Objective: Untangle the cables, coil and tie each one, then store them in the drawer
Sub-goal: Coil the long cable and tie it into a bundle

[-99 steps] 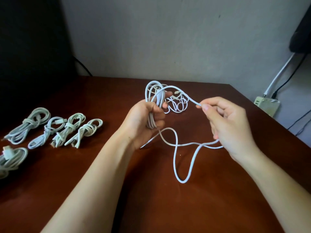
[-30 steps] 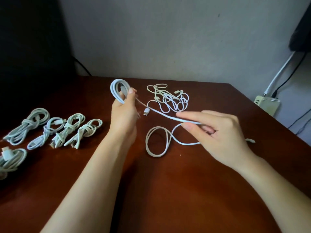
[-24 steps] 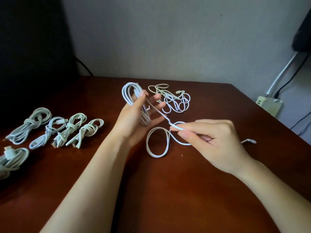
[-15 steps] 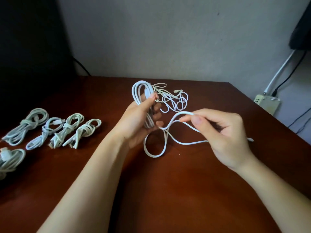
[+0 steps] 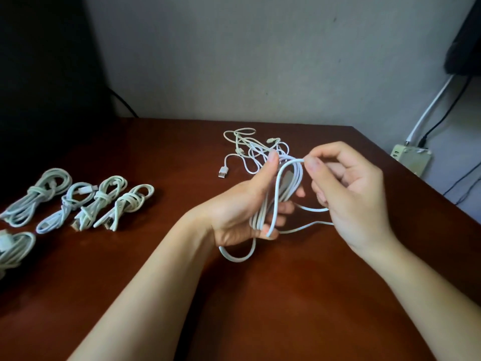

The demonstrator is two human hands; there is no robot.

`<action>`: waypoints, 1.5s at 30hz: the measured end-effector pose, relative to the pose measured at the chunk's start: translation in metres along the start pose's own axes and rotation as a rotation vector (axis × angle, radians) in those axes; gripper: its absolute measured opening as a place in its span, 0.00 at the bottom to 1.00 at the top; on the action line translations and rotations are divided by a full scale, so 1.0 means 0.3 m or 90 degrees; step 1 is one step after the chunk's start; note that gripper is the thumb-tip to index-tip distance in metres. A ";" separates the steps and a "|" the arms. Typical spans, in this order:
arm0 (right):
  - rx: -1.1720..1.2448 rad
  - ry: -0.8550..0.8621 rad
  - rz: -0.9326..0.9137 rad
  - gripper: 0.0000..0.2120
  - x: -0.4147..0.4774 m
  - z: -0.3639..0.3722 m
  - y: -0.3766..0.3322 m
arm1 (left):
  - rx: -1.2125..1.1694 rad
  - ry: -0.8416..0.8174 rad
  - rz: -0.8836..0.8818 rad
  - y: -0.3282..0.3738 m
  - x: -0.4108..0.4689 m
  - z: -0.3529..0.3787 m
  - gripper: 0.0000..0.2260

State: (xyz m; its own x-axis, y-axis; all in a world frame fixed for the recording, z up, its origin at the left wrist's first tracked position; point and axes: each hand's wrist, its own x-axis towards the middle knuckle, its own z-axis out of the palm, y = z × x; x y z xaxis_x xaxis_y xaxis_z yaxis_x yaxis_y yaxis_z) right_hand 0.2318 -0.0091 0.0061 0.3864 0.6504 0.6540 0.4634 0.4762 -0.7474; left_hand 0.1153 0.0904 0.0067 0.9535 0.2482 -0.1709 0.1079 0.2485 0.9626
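At nine o'clock, a tied cable bundle (image 5: 13, 246) is cut off by the picture's edge. The white cable (image 5: 258, 217) passes behind the right hand (image 5: 348, 194), its end hidden. At twelve, the thumb of the left hand (image 5: 242, 212) covers part of the loose tangle (image 5: 253, 149).

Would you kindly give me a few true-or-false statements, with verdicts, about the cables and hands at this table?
1. The left hand holds a partly coiled white cable. True.
2. The right hand lies flat on the brown wooden table. False: it pinches the top loop of the coil.
3. A loose tangle of white cables lies on the table beyond the hands. True.
4. The tied white cable bundles lie at the table's right side. False: they lie at its left side.
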 end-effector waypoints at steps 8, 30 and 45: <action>-0.003 0.065 0.152 0.12 0.012 0.035 -0.021 | 0.066 -0.151 0.023 -0.015 -0.007 0.000 0.23; -0.050 0.029 0.162 0.08 0.027 -0.001 0.023 | -0.141 0.114 0.113 0.011 0.004 -0.012 0.10; -0.018 -0.152 0.291 0.22 0.022 0.015 0.010 | -0.173 0.131 0.179 0.026 0.004 -0.019 0.21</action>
State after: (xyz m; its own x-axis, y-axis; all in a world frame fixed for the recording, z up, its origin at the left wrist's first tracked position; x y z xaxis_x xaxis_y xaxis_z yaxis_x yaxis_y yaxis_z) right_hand 0.2319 -0.0007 0.0076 0.3632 0.9068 0.2140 0.3118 0.0982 -0.9451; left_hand 0.1158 0.0980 0.0129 0.8566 0.5155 0.0247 -0.2516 0.3754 0.8920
